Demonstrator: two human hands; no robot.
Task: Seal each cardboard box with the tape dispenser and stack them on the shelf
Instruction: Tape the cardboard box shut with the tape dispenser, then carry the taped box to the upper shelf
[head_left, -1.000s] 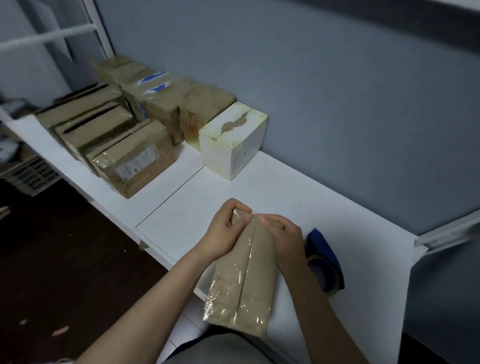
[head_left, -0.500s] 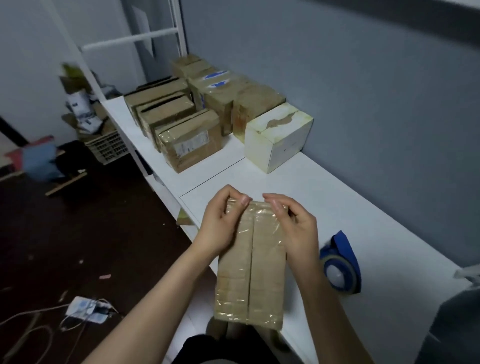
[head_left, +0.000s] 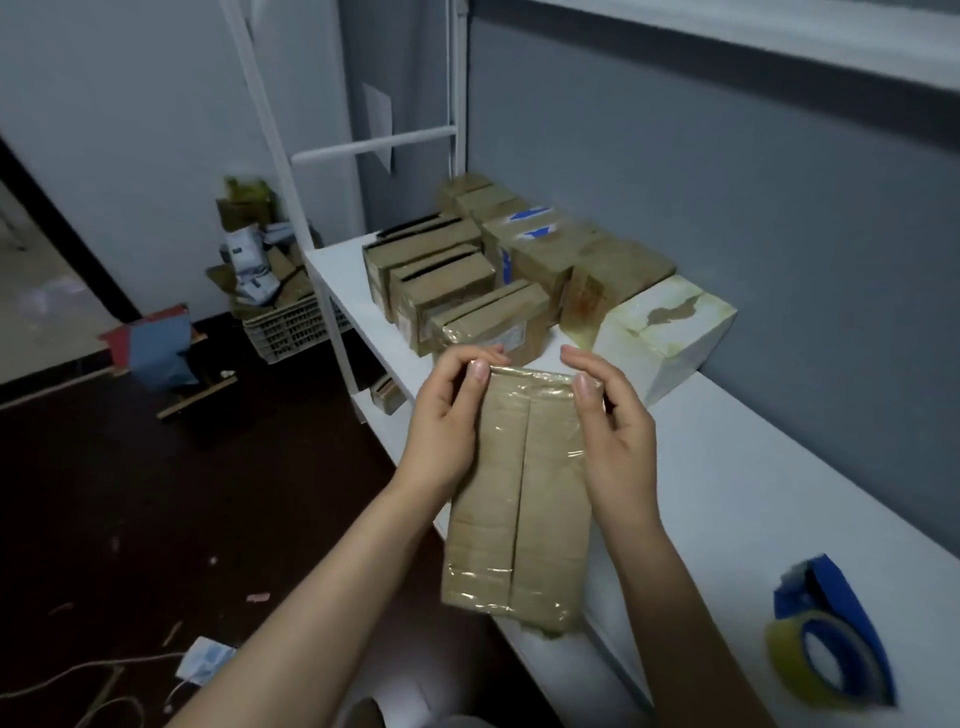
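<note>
A flat brown cardboard box (head_left: 519, 499) wrapped in clear tape is held up over the front edge of the white shelf surface (head_left: 753, 478). My left hand (head_left: 449, 415) grips its upper left corner, thumb on top. My right hand (head_left: 608, 426) grips the upper right corner the same way. The blue tape dispenser (head_left: 831, 639) with a clear tape roll lies on the surface at the lower right, apart from both hands. Several taped brown boxes (head_left: 467, 291) stand in rows farther along the surface, beside a white box (head_left: 660, 332).
A grey wall runs behind the surface. White shelf-frame posts (head_left: 317, 270) rise at the left end. A plastic crate (head_left: 291, 327) of packaging sits on the dark floor, with a blue-and-red item (head_left: 156, 348) and cords (head_left: 104, 675) scattered nearby.
The view has swung left and nearer. Both hands have lifted the box and shifted from its top middle out to its upper corners. The dispenser stays where it lay.
</note>
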